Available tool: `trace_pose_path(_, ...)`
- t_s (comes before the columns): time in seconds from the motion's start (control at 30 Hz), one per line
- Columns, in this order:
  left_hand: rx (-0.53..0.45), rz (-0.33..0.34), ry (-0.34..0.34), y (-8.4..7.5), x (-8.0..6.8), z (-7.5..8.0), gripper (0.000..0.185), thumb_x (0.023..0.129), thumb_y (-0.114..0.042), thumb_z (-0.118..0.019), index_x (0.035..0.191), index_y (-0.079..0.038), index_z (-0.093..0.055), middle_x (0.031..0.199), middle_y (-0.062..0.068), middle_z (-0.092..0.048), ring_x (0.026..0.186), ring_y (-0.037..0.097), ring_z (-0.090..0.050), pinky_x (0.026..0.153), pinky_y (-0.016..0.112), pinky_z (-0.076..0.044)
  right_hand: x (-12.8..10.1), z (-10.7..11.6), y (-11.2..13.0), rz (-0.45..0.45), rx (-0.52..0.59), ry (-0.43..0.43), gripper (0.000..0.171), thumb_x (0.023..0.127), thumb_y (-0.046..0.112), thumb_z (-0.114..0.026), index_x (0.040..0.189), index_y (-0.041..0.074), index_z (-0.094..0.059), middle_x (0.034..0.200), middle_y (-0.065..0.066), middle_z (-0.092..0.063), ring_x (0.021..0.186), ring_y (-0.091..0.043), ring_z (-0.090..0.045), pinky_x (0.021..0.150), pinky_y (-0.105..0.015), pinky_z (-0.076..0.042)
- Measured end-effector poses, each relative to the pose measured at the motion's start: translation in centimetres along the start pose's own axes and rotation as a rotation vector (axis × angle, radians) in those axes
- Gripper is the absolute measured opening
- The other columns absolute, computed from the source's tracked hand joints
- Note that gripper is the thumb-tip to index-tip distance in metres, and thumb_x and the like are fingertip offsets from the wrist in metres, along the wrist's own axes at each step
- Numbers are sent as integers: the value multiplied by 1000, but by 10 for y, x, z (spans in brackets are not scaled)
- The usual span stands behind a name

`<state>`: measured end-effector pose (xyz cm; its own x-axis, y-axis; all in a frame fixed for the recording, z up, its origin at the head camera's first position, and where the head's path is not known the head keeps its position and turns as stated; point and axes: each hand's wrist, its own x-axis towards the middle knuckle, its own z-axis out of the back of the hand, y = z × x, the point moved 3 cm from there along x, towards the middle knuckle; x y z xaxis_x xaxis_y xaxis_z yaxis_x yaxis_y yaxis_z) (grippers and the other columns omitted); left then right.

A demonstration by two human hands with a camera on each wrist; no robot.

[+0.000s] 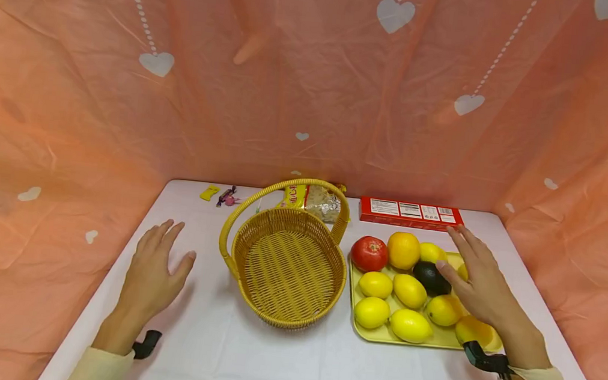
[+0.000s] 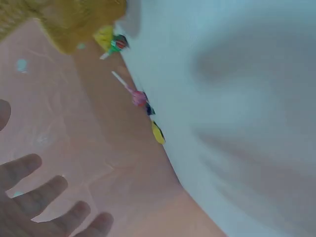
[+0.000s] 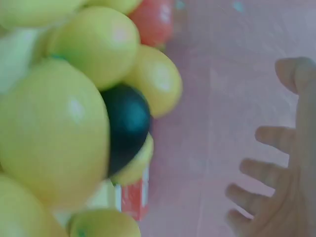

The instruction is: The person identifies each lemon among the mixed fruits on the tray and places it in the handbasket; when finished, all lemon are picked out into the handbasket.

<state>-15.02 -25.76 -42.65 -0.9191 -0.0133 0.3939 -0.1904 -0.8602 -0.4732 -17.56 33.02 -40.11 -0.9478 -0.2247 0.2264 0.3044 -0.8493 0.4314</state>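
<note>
My left hand [image 1: 152,276] hovers over the white table to the left of a woven basket [image 1: 284,321], fingers spread and holding nothing. The basket is tan with a tall arched handle, and its woven floor shows bare. On the right, my right hand [image 1: 483,284] hangs above a yellow tray [image 1: 394,338], its fingers extended and nothing in them. Several lemons [image 1: 409,291] lie on that tray with an orange [image 1: 403,250], a red pomegranate-like fruit [image 1: 369,253] and a dark avocado [image 1: 431,278]. The right hand and wrist hide part of the tray's right side.
Behind the basket lies a clear and yellow snack bag [image 1: 321,202]. A red box [image 1: 410,214] sits at the table's back edge, behind the tray. Back left are a small yellow packet [image 1: 209,192] and a purple-wrapped candy [image 1: 226,196]. Orange cloth [image 1: 311,106] encloses the table.
</note>
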Motion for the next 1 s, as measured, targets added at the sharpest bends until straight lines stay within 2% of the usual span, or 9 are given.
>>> trace_pose_path(0.07, -77, 20, -53, -5, -13, 7, 58, 102, -19, -73, 156, -5, -57, 162, 26, -52, 151, 54, -42, 117, 84, -40, -6, 11, -8, -29, 50, -25, 74, 110, 33, -65, 173, 13, -32, 175, -31, -28, 154, -65, -29, 119, -94, -21)
trace_pose_path(0.17, -168, 43, -147, -13, -32, 14, 54, 97, -11, -78, 150, -13, -67, 154, 17, -64, 142, 36, -58, 122, 45, -54, -15, 25, -22, -72, 96, -58, 63, 109, 29, -67, 166, 11, -46, 167, -31, -43, 147, -64, -40, 110, -94, -32)
trace_pose_path(0.3, -287, 6, -248, -21, -52, 15, 53, 89, 4, -82, 140, -14, -76, 139, 11, -76, 127, 2, -67, 101, 1, -49, -28, 36, -41, -141, 134, -86, 48, 110, 27, -68, 154, 10, -62, 148, -9, -68, 134, -26, -63, 111, -31, -59)
trace_pose_path(0.4, -431, -49, -272, -30, -64, 9, 52, 86, 15, -81, 134, -4, -77, 134, 11, -78, 126, -3, -68, 101, 7, -58, -35, 39, -53, -179, 174, -91, 43, 110, 27, -69, 149, 8, -66, 129, 29, -66, 113, 18, -57, 83, 6, -40)
trace_pose_path(0.5, -569, -69, -279, -40, -74, -3, 50, 83, 22, -79, 130, 5, -76, 133, 10, -78, 126, 6, -71, 99, 16, -63, -41, 39, -63, -184, 218, -95, 42, 109, 23, -70, 145, 1, -67, 118, 48, -55, 104, 31, -50, 81, 7, -43)
trace_pose_path(0.67, -723, 21, -268, -60, -89, -31, 47, 82, 27, -79, 126, 11, -75, 133, 6, -78, 128, 11, -70, 97, 21, -66, -43, 35, -78, -212, 214, -74, 44, 107, 24, -73, 142, -3, -68, 114, 49, -57, 98, 29, -54, 78, 5, -48)
trace_pose_path(0.77, -786, 93, -286, -73, -97, -48, 45, 82, 26, -79, 125, 12, -75, 132, 4, -78, 127, 11, -71, 95, 21, -67, -42, 30, -87, -250, 173, -16, 46, 107, 29, -74, 143, -1, -69, 122, 26, -74, 96, 26, -54, 75, 1, -50)
trace_pose_path(0.9, -851, 167, -348, -89, -106, -67, 43, 83, 24, -81, 123, 12, -76, 132, 6, -77, 120, 11, -74, 91, 20, -68, -37, 24, -94, -285, 96, 76, 50, 107, 35, -73, 143, 1, -69, 137, -24, -74, 103, -13, -78, 74, -9, -53)
trace_pose_path(1.0, -902, 230, -374, -97, -110, -77, 42, 84, 22, -81, 124, 10, -76, 131, 12, -75, 115, 13, -75, 89, 22, -69, -30, 21, -95, -307, 65, 128, 54, 107, 39, -73, 145, 1, -67, 142, -33, -68, 116, -50, -74, 77, -19, -55)
